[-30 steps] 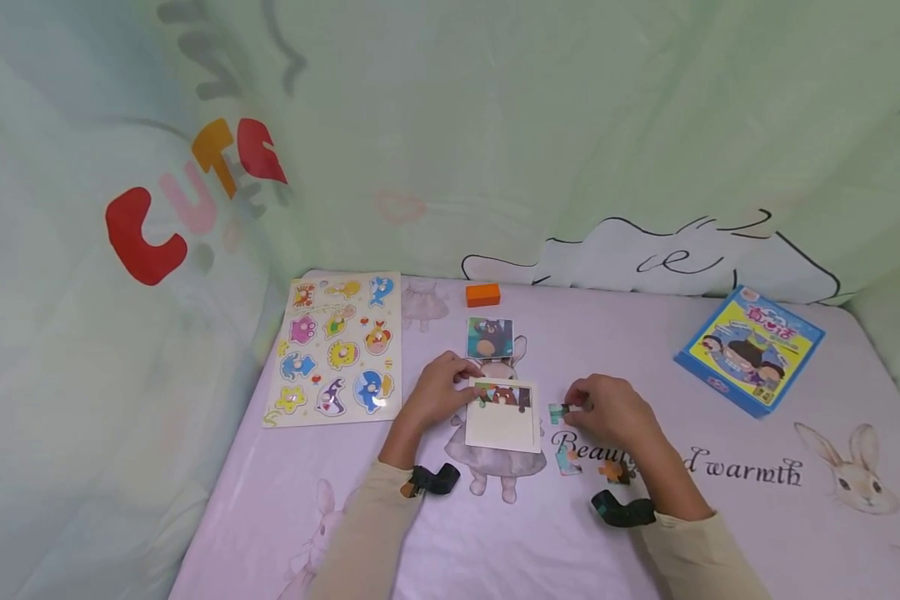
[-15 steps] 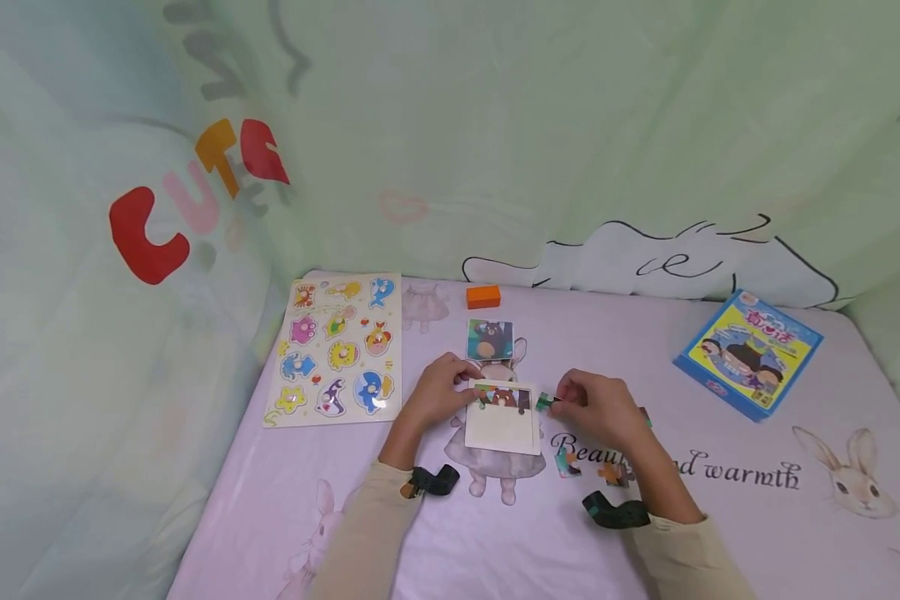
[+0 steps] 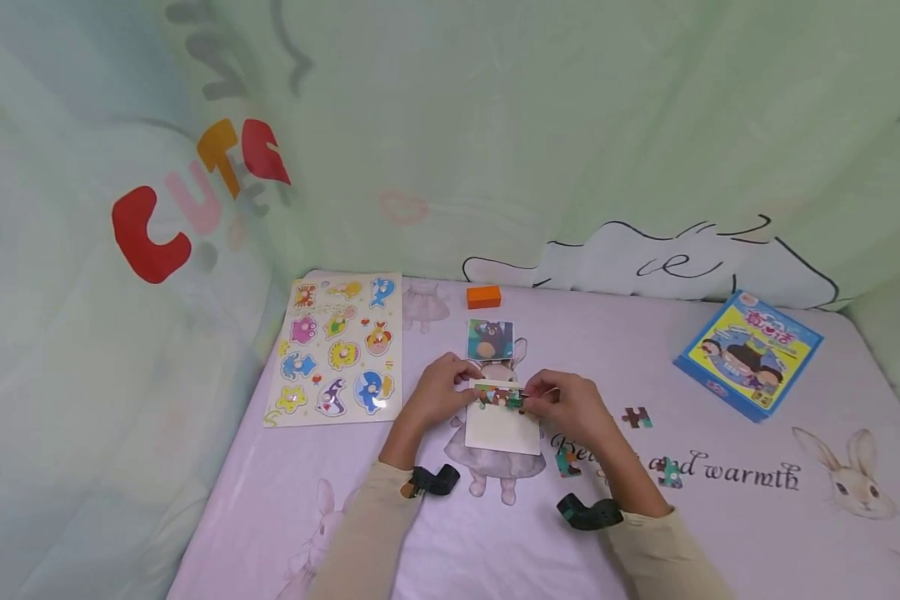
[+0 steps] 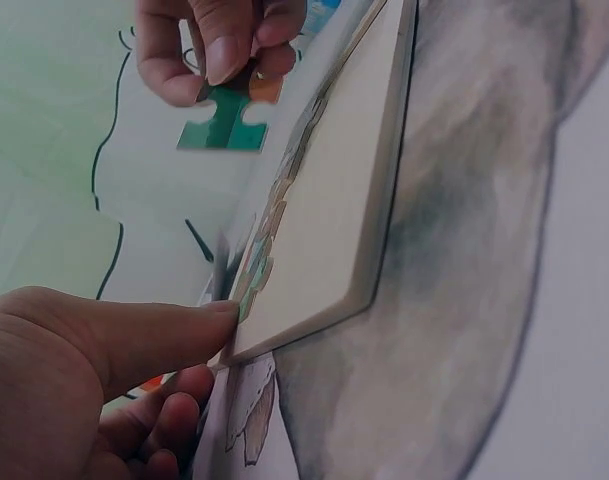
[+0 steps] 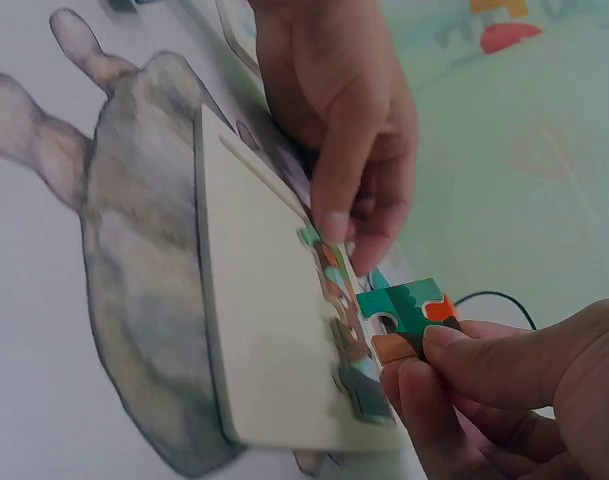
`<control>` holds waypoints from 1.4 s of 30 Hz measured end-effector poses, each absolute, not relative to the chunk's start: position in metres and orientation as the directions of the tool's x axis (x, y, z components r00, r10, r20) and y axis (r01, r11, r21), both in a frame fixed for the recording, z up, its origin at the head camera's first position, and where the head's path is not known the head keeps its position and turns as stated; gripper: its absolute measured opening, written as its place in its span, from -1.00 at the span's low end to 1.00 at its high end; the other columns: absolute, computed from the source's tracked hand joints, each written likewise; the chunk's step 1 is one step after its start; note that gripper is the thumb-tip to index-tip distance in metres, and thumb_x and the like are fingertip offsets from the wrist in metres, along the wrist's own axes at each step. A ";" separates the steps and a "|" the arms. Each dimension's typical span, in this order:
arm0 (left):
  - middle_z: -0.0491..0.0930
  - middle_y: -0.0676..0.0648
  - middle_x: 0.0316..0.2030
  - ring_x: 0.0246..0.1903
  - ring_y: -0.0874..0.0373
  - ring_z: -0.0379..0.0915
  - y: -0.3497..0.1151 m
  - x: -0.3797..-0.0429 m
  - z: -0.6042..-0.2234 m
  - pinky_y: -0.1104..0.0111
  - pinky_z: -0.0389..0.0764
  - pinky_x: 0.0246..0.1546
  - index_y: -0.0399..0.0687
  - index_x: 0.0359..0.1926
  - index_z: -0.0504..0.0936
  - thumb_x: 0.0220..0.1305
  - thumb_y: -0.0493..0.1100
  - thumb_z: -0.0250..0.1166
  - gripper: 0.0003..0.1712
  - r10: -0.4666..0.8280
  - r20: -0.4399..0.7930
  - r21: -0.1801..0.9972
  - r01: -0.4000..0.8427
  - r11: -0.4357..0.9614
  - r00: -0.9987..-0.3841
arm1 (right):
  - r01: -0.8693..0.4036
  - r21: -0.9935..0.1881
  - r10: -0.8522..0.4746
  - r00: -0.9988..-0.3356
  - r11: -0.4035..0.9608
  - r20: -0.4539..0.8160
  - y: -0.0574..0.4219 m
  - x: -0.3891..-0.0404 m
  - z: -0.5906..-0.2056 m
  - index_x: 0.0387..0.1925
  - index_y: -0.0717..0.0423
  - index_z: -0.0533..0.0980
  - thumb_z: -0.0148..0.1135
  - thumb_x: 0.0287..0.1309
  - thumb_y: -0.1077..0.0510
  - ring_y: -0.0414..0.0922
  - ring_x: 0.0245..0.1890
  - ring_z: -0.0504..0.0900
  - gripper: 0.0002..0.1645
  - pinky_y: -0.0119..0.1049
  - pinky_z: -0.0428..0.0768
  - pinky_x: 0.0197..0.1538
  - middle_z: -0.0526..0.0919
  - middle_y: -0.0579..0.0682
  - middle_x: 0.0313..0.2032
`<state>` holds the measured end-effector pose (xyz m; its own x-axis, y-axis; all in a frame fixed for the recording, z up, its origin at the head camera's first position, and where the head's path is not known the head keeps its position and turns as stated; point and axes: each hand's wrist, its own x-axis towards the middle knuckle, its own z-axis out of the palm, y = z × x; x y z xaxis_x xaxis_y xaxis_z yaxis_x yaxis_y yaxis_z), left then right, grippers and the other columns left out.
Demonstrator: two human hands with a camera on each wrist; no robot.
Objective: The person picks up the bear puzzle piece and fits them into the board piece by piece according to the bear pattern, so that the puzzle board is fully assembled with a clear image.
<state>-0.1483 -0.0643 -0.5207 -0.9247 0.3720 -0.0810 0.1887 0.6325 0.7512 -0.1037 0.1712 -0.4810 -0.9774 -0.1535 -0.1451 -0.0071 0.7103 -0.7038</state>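
Observation:
A pale wooden puzzle tray (image 3: 501, 432) lies in the middle, a row of bear-picture pieces (image 5: 349, 325) fitted along its far side. At the tray's upper left corner my left hand (image 3: 442, 390) holds the edge, thumb (image 4: 174, 345) on top by the end piece and fingers bent beside the rim. My right hand (image 3: 573, 408) pinches a green jigsaw piece (image 5: 409, 303) with an orange patch between thumb and fingers. That piece is held above the tray's filled row, apart from it. Just beyond the tray lies a square bear picture card (image 3: 490, 340).
Loose jigsaw pieces lie right of the tray: one brown piece (image 3: 636, 417), one teal piece (image 3: 670, 472) and a teal-orange piece (image 3: 567, 461). An animal peg board (image 3: 337, 350) is at left, an orange block (image 3: 483, 297) behind, a blue-yellow box (image 3: 750, 354) at right.
My right hand has lifted the green jigsaw piece off the cloth and carried it left, over the tray. The left hand has stayed on the tray's corner.

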 end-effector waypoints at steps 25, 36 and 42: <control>0.52 -0.02 -0.23 -0.21 0.18 0.40 -0.066 -0.151 -0.524 0.39 0.46 -0.11 -0.05 -0.03 0.73 0.23 -0.16 0.45 -0.73 0.395 -0.024 0.747 0.246 0.618 -0.918 | 0.019 -0.712 -0.178 -0.963 0.701 -0.201 0.126 -0.114 -0.496 -0.39 0.04 0.70 0.48 0.13 0.16 -0.18 -0.46 0.52 -0.93 -0.31 0.41 -0.32 0.66 -0.12 -0.54; 0.52 -0.04 -0.21 -0.19 0.15 0.39 -0.065 -0.149 -0.521 0.39 0.44 -0.10 -0.05 -0.02 0.73 0.26 -0.14 0.44 -0.73 0.384 -0.053 0.746 0.219 0.629 -0.922 | 0.099 -0.691 -0.111 -0.961 0.716 -0.253 0.123 -0.116 -0.497 -0.44 0.04 0.68 0.52 0.08 0.11 -0.16 -0.50 0.51 -0.86 -0.31 0.36 -0.39 0.64 -0.11 -0.60; 0.51 -0.03 -0.21 -0.19 0.16 0.38 -0.065 -0.150 -0.523 0.40 0.43 -0.10 -0.04 -0.01 0.73 0.26 -0.14 0.45 -0.72 0.387 -0.060 0.749 0.215 0.627 -0.920 | 0.119 -0.705 -0.119 -0.953 0.699 -0.279 0.125 -0.117 -0.497 -0.40 0.05 0.65 0.51 0.11 0.06 -0.15 -0.54 0.54 -0.81 -0.30 0.37 -0.40 0.62 -0.10 -0.60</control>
